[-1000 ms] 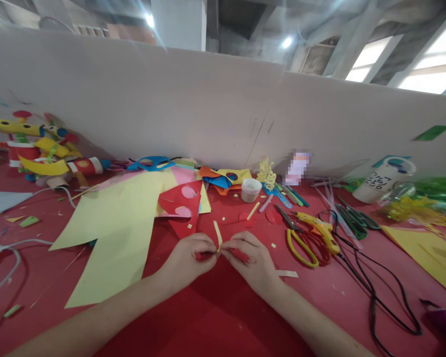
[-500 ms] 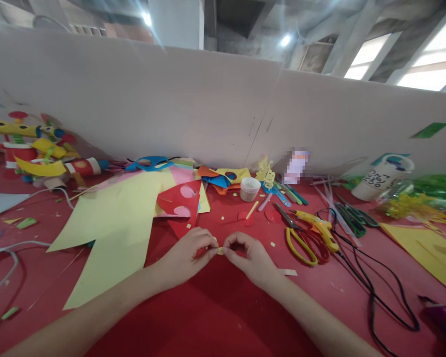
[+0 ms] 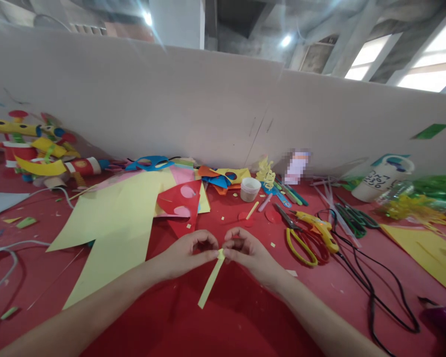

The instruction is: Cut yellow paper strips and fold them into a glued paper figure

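The left hand (image 3: pixel 195 253) and right hand (image 3: pixel 253 254) pinch the top of a narrow pale-yellow paper strip (image 3: pixel 210 283) between their fingertips, its free end slanting down over the red surface (image 3: pixel 223 327). Pulling the fingertips apart could tear the thin strip; a loose pinch could let it slip or skew.

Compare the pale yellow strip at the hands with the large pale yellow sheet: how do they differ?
The strip is small and narrow, while the sheet is broad and far larger. The strip's upper end is at the fingers of the left hand and right hand; the sheet lies spread out, with no fingers gripping it. Both are pale yellow.
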### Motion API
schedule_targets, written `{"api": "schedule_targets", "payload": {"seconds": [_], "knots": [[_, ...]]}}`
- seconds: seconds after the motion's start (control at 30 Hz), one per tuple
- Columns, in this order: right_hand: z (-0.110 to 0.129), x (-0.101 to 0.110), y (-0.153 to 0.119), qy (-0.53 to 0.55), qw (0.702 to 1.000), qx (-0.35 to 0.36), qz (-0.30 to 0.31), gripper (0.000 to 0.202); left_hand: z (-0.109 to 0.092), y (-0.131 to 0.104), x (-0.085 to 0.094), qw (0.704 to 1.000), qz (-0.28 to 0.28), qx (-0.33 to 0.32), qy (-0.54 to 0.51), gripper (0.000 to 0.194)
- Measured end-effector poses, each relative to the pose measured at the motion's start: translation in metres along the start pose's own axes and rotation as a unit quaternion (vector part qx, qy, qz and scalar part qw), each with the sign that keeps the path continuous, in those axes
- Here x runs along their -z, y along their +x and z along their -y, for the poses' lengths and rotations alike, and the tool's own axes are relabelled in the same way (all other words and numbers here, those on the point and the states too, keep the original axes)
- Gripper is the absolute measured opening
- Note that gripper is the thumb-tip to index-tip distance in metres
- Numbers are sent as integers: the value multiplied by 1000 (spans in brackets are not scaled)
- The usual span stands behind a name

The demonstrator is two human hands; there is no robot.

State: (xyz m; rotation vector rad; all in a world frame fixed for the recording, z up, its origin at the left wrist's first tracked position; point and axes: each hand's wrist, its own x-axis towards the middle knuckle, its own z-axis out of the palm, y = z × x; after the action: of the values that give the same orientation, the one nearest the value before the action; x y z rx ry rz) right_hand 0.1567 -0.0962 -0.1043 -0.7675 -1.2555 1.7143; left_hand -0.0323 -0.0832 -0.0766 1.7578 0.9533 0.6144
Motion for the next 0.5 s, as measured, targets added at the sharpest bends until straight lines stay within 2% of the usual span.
{"api": "schedule_targets", "payload": {"seconds": [0.13,0.23,0.5], "knots": [[0,-1,0,-10,1000,2,2,26,1,1,-1,999,26,27,-27,19],[0,-3,0,-32,999,7,-18,25,0,1,-2,997,40,45,-43,22],[-4,-2,3,-117,990,17,-71,23,5,1,-2,996,17,59,-58,21]]}}
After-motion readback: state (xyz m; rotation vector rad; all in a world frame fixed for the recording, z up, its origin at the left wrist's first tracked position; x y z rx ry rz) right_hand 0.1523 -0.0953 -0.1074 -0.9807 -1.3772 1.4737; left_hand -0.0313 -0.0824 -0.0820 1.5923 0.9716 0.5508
